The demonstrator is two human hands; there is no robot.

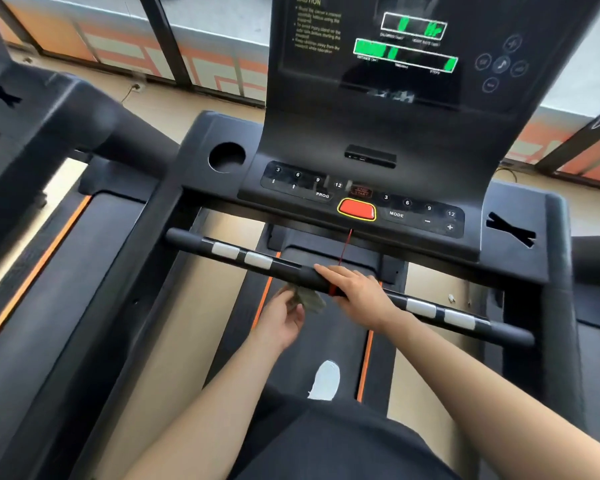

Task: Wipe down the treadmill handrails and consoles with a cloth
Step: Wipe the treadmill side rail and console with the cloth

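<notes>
The fingers (290,301) of the left hand (281,322) curl round a crumpled cloth (309,299), held just under the front handrail (187,238). The right hand (357,292) lies flat on that bar, fingers straight, gripping nothing. It sits right at the red safety cord (344,249) (its clip looks easy to snag), so a sideways wipe could yank the cord. Higher up, the cloth might press keys on the lit console (361,140).

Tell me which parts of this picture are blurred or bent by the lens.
Head view: the neighbouring treadmill at left is smeared by motion; the display digits are unreadable; window frames lean outward, likely wide-angle distortion; the right hand on the handrail is fairly sharp, the cloth in the left hand softer.
</notes>
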